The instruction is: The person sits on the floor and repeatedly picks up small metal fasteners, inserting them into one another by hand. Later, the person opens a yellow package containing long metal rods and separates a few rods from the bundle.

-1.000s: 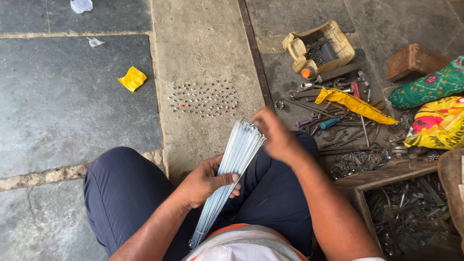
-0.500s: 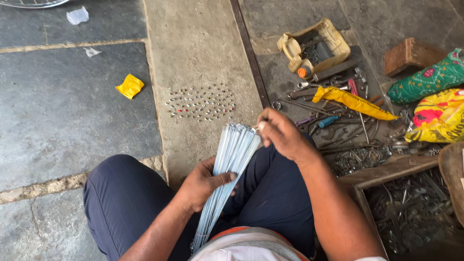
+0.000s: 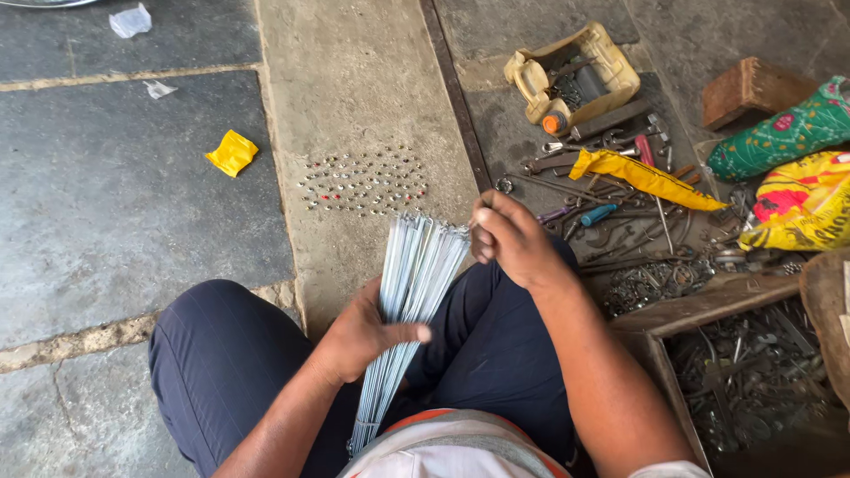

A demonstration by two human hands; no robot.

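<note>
So way out left of the left hand there's a crumpled yellow scrap on the dark stone floor, and further up from it two bits of clear plastic litter. Closer in, just up and left of the spoke tips, a neat patch of tiny shiny nipples sits laid out in rows on the lighter slab.

Left hand is clamped round a bundle of thin metal spokes, thumb laid across the front, fingers wrapped behind. The bundle runs from the lap up past the knees, fanning out a bit at the top end, low end down near the shirt.

Right hand is right at the top edge of the fan, fingers curled together, looks like it's pinching the tip of one spoke, though I can't really tell how much it's got hold of.

Right of that hand it's a proper mess: loose tools scattered on the ground, a yellow cloth lying over them, a cut-open plastic jug with bits inside further up, a brick, two colourful bags, and a wooden box of metal parts just beside the right forearm
</note>
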